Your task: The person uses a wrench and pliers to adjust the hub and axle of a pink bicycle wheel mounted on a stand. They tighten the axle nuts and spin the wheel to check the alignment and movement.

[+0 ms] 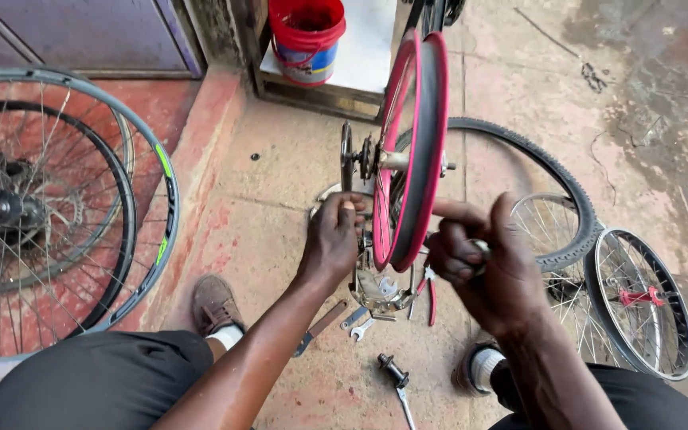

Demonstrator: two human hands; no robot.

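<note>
A pink-rimmed bicycle wheel [410, 143] stands upright in an upturned frame in front of me, its axle and sprocket [357, 157] showing on the left side. My left hand [333, 239] grips the frame part just left of the rim's lower edge. Close to the rim on the other side, my right hand [479, 267] is curled around a small metal piece. What that piece is I cannot make out.
Pliers with red handles [428, 291], spanners [357, 322] and a metal tool [398, 381] lie on the concrete between my feet. Large spoked wheels [49, 207] lean at left; a loose tyre [551, 191] and small wheels [643, 299] lie at right. A red bucket [306, 38] stands behind.
</note>
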